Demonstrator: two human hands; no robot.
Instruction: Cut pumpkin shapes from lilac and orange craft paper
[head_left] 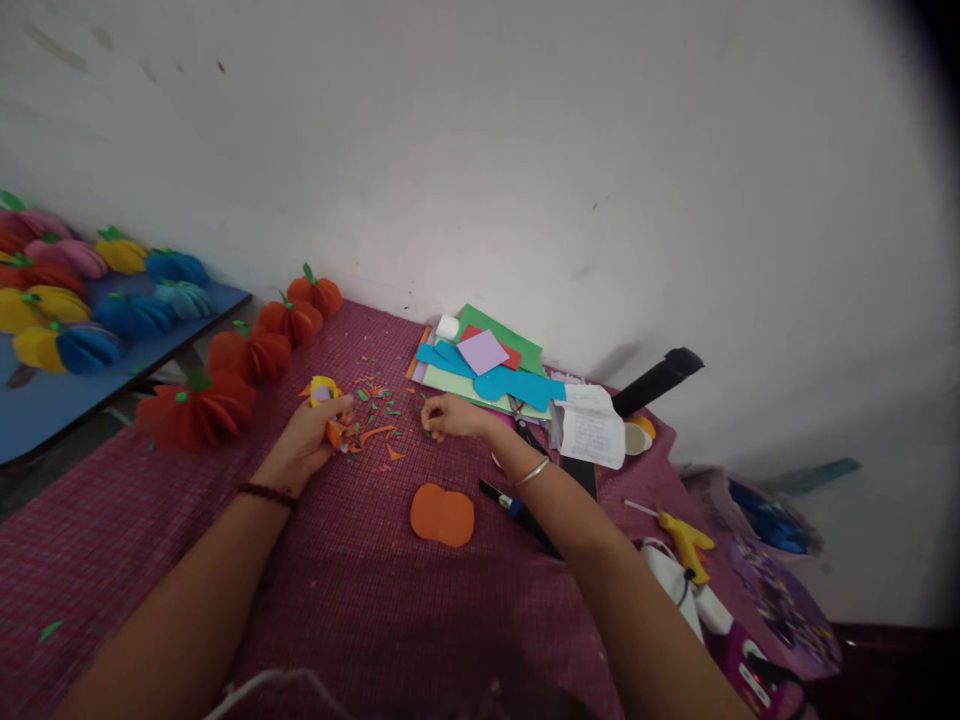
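Note:
My left hand is closed round a bunch of paper scraps in yellow, orange and lavender, just above the cloth. To its right, small green and orange paper clippings lie scattered. My right hand is at the right edge of these clippings, thumb and fingers pinched together; anything between them is too small to make out. Nearer to me lies a flat orange pumpkin-shaped paper cutout with a centre crease. A cutter rests beside it, partly under my right forearm.
Several orange paper pumpkins line the table's left side; more in other colours stand on a blue table. Coloured paper sheets, scissors, a printed sheet, a black roll and a yellow glue gun lie right.

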